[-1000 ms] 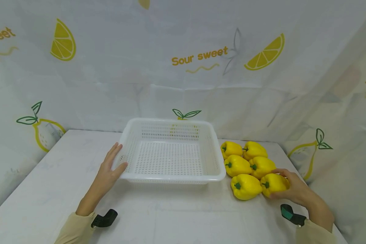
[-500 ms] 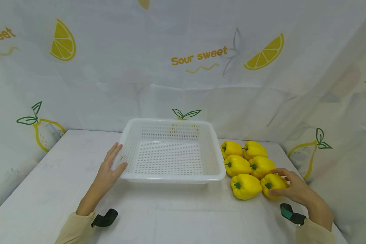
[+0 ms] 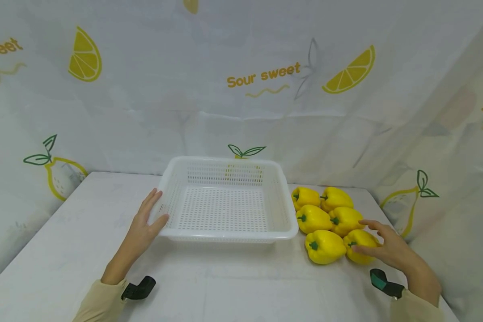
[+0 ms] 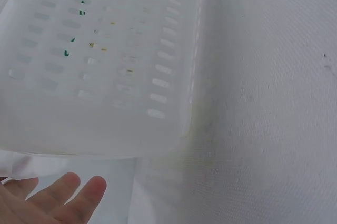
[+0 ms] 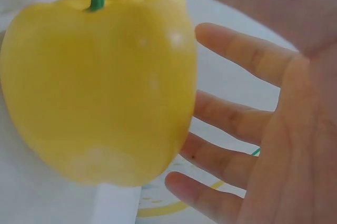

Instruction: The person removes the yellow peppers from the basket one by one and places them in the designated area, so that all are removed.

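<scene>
A white slotted plastic basket (image 3: 225,235) stands mid-table in the head view. My left hand (image 3: 144,228) lies at its left side, thumb over the near-left corner of the rim and fingers extended along the side. In the left wrist view those fingers (image 4: 87,195) are straight, just past the basket's wall (image 4: 95,129). To the basket's right, several yellow bell peppers (image 3: 325,247) sit in two columns. Around the near-right bell pepper (image 3: 361,238) my right hand (image 3: 392,248) is spread, thumb in front. Its fingers (image 5: 231,116) look straight in the right wrist view, beside the pepper (image 5: 100,92).
A white cloth covers the table (image 3: 225,286). Behind it hangs a white curtain (image 3: 165,89) with lemon prints and lettering. Dark camera mounts sit at both wrists, the left mount (image 3: 138,288) and the right mount (image 3: 386,282).
My right hand's fingers have lifted off the near-right bell pepper and spread wider. That pepper has turned slightly and stays on the table. The left hand and the basket have not moved.
</scene>
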`<state>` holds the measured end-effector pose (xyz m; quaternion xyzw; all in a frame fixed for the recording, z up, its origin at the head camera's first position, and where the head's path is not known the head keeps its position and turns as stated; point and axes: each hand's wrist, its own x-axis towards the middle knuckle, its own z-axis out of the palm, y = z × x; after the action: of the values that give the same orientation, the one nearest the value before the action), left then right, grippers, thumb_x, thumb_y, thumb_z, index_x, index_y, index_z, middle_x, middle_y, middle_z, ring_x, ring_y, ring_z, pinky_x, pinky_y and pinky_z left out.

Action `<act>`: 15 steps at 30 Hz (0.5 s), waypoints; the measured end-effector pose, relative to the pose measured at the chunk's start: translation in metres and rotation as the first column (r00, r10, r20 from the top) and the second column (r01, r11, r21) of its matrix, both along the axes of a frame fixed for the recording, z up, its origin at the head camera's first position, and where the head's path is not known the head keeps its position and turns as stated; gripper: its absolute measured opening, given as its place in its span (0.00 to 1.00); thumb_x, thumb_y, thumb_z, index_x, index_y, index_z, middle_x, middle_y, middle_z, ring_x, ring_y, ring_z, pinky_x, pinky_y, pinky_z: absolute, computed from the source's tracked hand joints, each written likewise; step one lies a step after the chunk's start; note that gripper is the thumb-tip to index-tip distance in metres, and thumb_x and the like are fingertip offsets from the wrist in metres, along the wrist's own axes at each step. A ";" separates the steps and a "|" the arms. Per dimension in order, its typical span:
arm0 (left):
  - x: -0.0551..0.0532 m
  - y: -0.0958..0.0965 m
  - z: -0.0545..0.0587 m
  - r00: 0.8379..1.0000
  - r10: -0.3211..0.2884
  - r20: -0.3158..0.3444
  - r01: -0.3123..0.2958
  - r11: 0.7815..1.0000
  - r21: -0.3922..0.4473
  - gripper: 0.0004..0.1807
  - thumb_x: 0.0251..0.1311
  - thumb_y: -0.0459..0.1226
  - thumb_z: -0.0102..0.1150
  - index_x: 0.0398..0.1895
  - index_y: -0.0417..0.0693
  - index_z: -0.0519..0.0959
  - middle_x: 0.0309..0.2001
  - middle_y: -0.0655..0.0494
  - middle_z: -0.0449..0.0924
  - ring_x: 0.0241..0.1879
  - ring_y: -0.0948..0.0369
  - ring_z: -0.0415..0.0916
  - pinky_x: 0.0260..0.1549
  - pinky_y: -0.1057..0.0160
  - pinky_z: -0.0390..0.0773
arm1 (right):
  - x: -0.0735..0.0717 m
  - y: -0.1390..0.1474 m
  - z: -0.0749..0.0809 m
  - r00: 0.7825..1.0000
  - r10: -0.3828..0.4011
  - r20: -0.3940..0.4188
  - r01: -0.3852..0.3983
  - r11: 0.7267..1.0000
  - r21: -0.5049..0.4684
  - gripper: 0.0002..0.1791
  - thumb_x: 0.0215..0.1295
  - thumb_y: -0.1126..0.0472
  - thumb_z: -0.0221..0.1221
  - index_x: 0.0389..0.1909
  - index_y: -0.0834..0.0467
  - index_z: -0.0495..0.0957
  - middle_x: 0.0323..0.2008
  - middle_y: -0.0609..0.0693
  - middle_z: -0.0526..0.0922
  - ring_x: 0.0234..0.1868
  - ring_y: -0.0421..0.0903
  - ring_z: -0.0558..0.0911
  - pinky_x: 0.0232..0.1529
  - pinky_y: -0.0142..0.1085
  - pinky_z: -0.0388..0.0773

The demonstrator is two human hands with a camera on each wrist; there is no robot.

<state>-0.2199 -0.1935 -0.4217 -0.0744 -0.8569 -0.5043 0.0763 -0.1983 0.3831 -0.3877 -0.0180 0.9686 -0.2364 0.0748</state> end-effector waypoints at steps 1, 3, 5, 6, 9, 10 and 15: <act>0.000 0.000 0.000 1.000 0.001 -0.003 -0.001 1.000 -0.012 0.38 0.68 0.37 0.52 0.78 0.40 0.51 0.81 0.43 0.38 0.78 0.37 0.39 0.69 0.28 0.48 | 0.000 -0.001 0.001 1.000 -0.007 0.002 0.007 1.000 0.001 0.45 0.64 0.45 0.64 0.70 0.69 0.58 0.66 0.79 0.59 0.60 0.78 0.63 0.51 0.73 0.67; 0.000 -0.001 0.001 1.000 0.001 -0.009 -0.002 0.999 -0.036 0.38 0.68 0.38 0.53 0.77 0.39 0.52 0.80 0.42 0.39 0.78 0.37 0.39 0.69 0.28 0.48 | 0.000 -0.004 0.003 1.000 -0.016 -0.002 0.016 1.000 -0.005 0.45 0.66 0.44 0.61 0.71 0.68 0.56 0.67 0.79 0.56 0.60 0.78 0.61 0.52 0.74 0.66; 0.001 -0.001 0.002 1.000 0.004 -0.015 -0.005 0.998 -0.068 0.38 0.68 0.39 0.53 0.77 0.39 0.52 0.80 0.41 0.40 0.78 0.37 0.39 0.68 0.28 0.48 | 0.000 -0.009 0.004 1.000 -0.015 -0.026 0.014 1.000 -0.010 0.45 0.67 0.43 0.60 0.71 0.68 0.56 0.68 0.78 0.56 0.62 0.77 0.60 0.53 0.74 0.64; 0.002 -0.002 0.003 1.000 0.007 -0.018 -0.008 0.997 -0.083 0.38 0.68 0.40 0.53 0.77 0.40 0.53 0.80 0.41 0.40 0.78 0.37 0.40 0.68 0.28 0.48 | 0.000 -0.013 0.005 0.999 -0.016 -0.038 0.016 1.000 -0.013 0.45 0.67 0.42 0.60 0.72 0.68 0.56 0.68 0.77 0.56 0.62 0.77 0.60 0.53 0.74 0.64; 0.003 -0.003 0.005 0.999 0.016 -0.030 -0.019 0.992 -0.125 0.37 0.68 0.41 0.53 0.77 0.40 0.54 0.80 0.40 0.42 0.77 0.37 0.42 0.68 0.28 0.49 | -0.002 -0.026 0.008 0.997 -0.012 -0.075 0.011 1.000 -0.015 0.45 0.66 0.41 0.60 0.71 0.67 0.58 0.69 0.76 0.57 0.65 0.75 0.60 0.56 0.74 0.62; 0.003 -0.004 0.006 0.999 0.020 -0.041 -0.026 0.990 -0.139 0.37 0.68 0.41 0.54 0.77 0.40 0.55 0.79 0.40 0.43 0.77 0.37 0.43 0.68 0.28 0.50 | -0.003 -0.030 0.009 0.996 -0.008 -0.086 0.007 1.000 -0.017 0.45 0.66 0.40 0.60 0.71 0.67 0.58 0.69 0.76 0.58 0.65 0.75 0.60 0.57 0.73 0.61; 0.001 -0.006 0.011 0.994 0.021 -0.109 -0.039 0.986 -0.165 0.36 0.67 0.40 0.56 0.75 0.39 0.58 0.79 0.40 0.47 0.77 0.36 0.46 0.67 0.28 0.53 | -0.013 -0.054 0.018 0.992 0.030 -0.124 -0.034 0.999 -0.032 0.45 0.68 0.39 0.57 0.72 0.66 0.57 0.69 0.76 0.57 0.66 0.75 0.60 0.59 0.73 0.60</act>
<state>-0.2188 -0.1992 -0.4108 -0.0944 -0.8918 -0.4249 0.1232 -0.2111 0.3287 -0.3694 -0.0495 0.9667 -0.2503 0.0183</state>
